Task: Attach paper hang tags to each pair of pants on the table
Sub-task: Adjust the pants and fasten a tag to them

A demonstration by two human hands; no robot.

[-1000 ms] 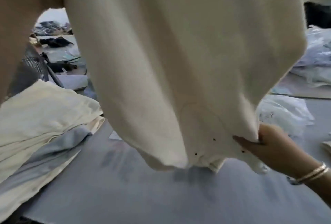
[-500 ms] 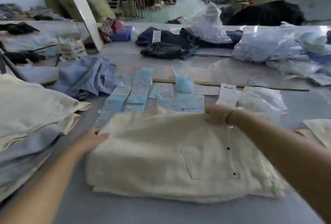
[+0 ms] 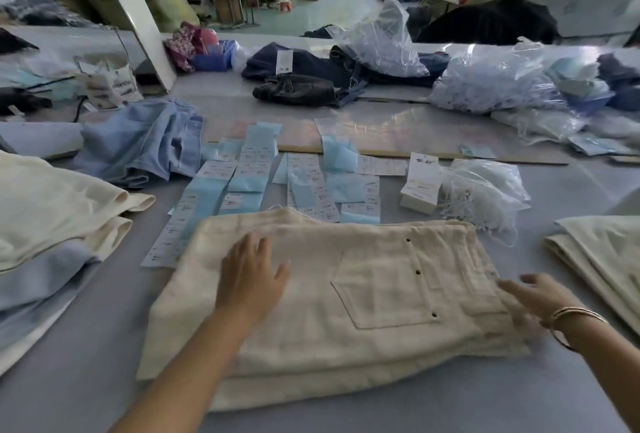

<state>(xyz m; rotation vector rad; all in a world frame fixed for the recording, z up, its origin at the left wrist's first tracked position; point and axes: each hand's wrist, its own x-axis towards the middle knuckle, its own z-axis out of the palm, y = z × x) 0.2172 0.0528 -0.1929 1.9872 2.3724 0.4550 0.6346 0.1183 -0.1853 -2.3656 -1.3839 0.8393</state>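
One folded pair of cream pants sits flat on the grey table, bottom centre. It's a soft woven cloth with a faint rib to it, a stitched five-sided back pocket facing up and small dark rivets along the pocket edge.

Left hand lies palm-down on the fabric, fingers spread and straight, pressing flat. Right hand is at the pants' 3 o'clock edge, fingers stretched out and touching the cloth. It's a bit blurred, with thin metal bangles round the wrist.

At 12 o'clock from the pants, paper tags are laid in overlapping rows, pale blue and white rectangles with tiny print; the nearest ones tuck under the pants' far edge. At about 1 o'clock there's a small block of white tags, just beside a crinkly clear bag of white strings.

At 9 o'clock is a stack of cream and light blue pants. At 3 o'clock, more cream folded cloth. Rumpled blue pants lie at 10 o'clock, and dark clothes sit further back.
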